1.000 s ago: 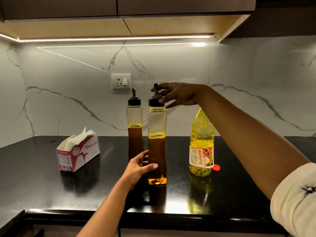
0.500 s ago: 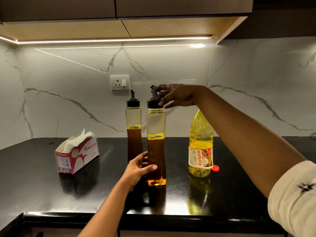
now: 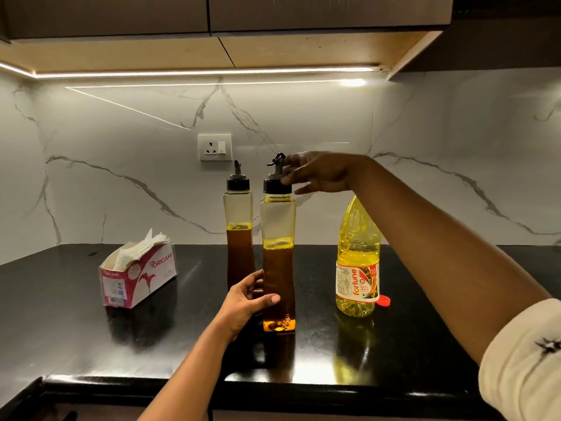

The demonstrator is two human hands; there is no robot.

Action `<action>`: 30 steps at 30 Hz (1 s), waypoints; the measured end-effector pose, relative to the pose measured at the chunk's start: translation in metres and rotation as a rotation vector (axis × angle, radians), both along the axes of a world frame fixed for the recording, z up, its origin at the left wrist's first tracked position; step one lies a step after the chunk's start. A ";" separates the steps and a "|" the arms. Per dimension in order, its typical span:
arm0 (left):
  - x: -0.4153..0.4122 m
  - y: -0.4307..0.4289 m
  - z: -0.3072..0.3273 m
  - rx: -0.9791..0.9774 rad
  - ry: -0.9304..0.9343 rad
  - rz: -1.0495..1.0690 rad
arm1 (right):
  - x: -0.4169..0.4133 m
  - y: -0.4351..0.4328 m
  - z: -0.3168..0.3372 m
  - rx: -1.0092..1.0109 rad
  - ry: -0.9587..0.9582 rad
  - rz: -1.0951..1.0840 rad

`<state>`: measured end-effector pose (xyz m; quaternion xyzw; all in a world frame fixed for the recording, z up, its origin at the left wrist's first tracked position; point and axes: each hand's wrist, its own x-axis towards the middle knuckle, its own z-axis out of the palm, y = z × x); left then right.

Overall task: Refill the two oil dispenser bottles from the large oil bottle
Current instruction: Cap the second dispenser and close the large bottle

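Two tall clear dispenser bottles with black spout caps stand on the black counter, each about half full of amber oil. My left hand [image 3: 247,296] grips the lower body of the nearer dispenser [image 3: 278,226]. My right hand [image 3: 315,173] pinches its black cap [image 3: 275,184] by the spout, and the small spout lid is flipped open. The second dispenser [image 3: 238,214] stands just behind and to the left. The large yellow oil bottle [image 3: 358,268], uncapped, stands to the right, with its red cap [image 3: 383,301] lying beside its base.
A red and white tissue box [image 3: 136,278] sits at the left on the counter [image 3: 425,344]. A wall socket [image 3: 215,147] is on the marble backsplash behind the bottles. Cabinets with a light strip hang overhead. The counter's front edge runs along the bottom.
My right hand's fingers have shifted on the nearer dispenser's cap, and the little spout lid now stands flipped open. My left hand keeps its grip on the bottle.
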<state>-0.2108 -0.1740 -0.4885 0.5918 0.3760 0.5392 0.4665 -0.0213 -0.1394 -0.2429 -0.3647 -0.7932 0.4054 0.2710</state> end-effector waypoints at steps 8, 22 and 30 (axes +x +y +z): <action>-0.002 0.004 -0.003 -0.001 0.029 0.008 | -0.025 0.000 -0.014 0.308 -0.286 -0.296; -0.004 0.004 -0.002 -0.034 0.005 -0.022 | -0.019 -0.001 -0.011 0.301 -0.190 -0.223; -0.002 0.002 -0.001 -0.019 -0.012 -0.022 | 0.001 0.002 -0.003 -0.014 0.064 -0.061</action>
